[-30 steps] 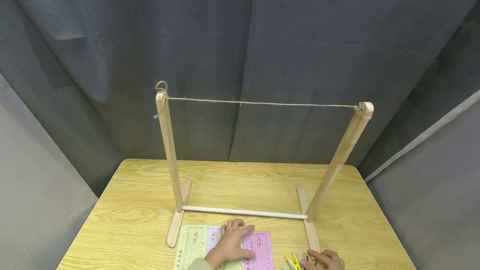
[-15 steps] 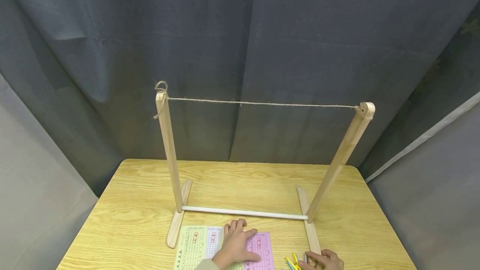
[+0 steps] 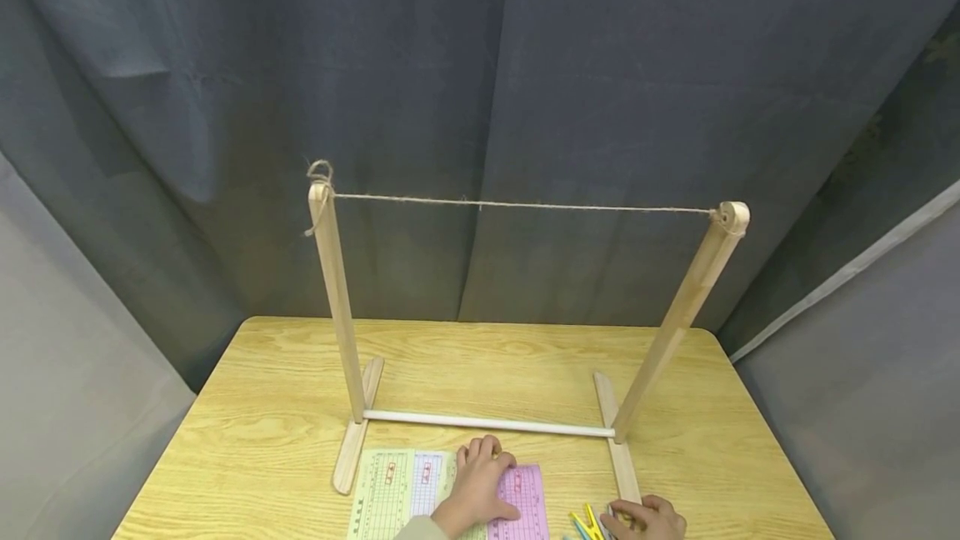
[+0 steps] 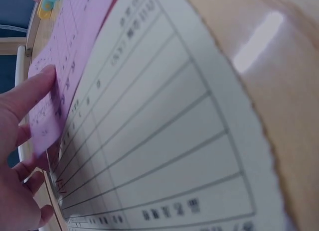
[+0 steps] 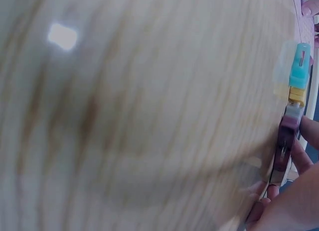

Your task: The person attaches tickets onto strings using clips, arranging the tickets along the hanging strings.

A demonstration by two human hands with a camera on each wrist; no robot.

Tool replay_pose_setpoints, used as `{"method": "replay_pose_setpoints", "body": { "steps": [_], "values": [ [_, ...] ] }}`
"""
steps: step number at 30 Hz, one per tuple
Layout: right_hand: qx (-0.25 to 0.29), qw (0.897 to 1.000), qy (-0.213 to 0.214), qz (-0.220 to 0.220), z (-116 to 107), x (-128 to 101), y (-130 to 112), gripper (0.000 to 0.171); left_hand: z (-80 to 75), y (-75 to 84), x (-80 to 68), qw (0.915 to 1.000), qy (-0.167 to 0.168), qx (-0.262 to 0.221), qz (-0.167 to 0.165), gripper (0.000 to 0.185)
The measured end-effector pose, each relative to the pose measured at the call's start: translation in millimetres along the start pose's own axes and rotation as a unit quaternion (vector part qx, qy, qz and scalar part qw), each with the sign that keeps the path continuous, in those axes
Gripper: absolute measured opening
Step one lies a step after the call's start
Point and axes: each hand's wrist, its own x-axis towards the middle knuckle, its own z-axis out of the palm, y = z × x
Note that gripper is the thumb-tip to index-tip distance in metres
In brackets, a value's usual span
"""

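Pastel colours, yellow wood-grained table (image 3: 210, 457)

From here I see a pale green sheet (image 3: 381, 497), a bluish-white sheet (image 3: 425, 490) and a lilac sheet (image 3: 531, 497), gridded with red marks (image 3: 390, 474); a yellow clip (image 3: 594, 521), a turquoise clip (image 5: 299, 75), a purple clip (image 5: 286, 131); slate-blue curtain (image 3: 615, 107).

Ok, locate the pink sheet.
The pink sheet lies at the head view's bottom edge, right of centre, partly covered by the left hand, with the yellow clip to its right.
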Motion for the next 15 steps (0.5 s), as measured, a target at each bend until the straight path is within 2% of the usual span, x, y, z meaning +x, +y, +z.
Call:
{"method": "replay_pose_setpoints", "body": {
  "steps": [7, 10, 15],
  "values": [
    [0.027, 0.999, 0.000, 0.031, 2.5, 1.3, 1.4, 0.068, -2.1, 2.6, -3.2, 0.9994, -0.023, -0.025, 0.010, 0.044],
    [0.012, 1.000, -0.003, 0.016, 1.6, -0.3, 5.1, 0.065, -2.3, 4.0, -4.9, 0.9988, -0.035, -0.027, 0.018, 0.043],
    [-0.035, 0.999, 0.022, -0.026, -2.3, -5.4, 7.3, 0.047, -1.6, 4.2, -6.7, 0.9973, -0.052, -0.042, 0.030, 0.038]
  ]
}}
